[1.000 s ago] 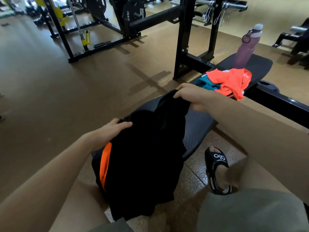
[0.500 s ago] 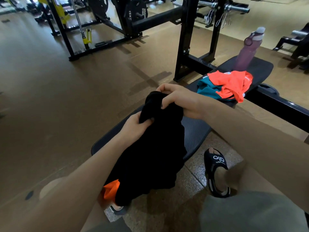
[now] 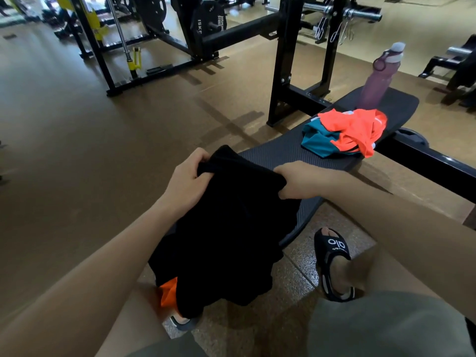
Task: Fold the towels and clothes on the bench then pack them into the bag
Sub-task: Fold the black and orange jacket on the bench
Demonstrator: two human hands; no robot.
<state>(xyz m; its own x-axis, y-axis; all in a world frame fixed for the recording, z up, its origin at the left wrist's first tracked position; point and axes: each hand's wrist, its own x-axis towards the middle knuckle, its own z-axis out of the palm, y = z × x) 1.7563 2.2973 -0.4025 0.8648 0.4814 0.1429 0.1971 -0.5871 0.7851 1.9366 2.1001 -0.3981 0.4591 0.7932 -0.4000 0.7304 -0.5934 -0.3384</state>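
Fold step: left hand [image 3: 186, 184] and right hand [image 3: 298, 180] each pinch the top edge of the black garment [image 3: 226, 228], hanging over the surface's [image 3: 278, 153] near end. Next: lay flat, fold. Orange/teal pile [image 3: 345, 134] waits; bag possibly off-frame.

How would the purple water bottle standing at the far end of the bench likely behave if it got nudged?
The purple water bottle is tall and narrow and stands upright on the padded bench, so it would probably tip rather than slide. Its round body suggests it could then roll off. How full or heavy it is cannot be told.
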